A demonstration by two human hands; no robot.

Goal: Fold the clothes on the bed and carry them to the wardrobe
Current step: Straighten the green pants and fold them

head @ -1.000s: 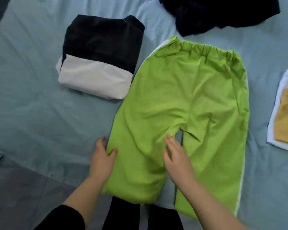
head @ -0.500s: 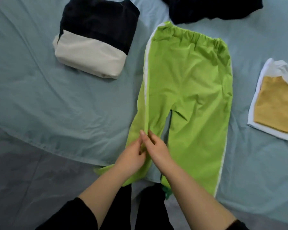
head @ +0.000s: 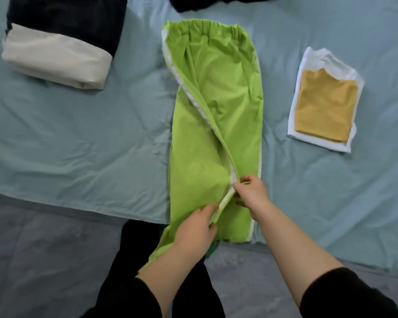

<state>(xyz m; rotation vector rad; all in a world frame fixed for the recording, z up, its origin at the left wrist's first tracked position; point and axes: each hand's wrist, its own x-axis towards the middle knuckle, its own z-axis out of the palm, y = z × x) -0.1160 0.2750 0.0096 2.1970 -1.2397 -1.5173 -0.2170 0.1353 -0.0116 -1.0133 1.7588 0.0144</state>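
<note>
Both hands pinch the green trousers (head: pixel 214 106) on the bed (head: pixel 78 138): left hand (head: pixel 194 235) at 6 o'clock, right hand (head: pixel 251 193) curled on the white-striped edge at 5.

pinches the edge of the green trousers (head: pixel 216 99) with the left hand (head: pixel 194 230), grips it just beyond with the right hand (head: pixel 251 193); holds both bare forearms forward.

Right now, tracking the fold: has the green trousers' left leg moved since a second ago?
Yes. The green trousers' left leg swung right, away from the folded black-and-white garment, onto the other leg.
</note>
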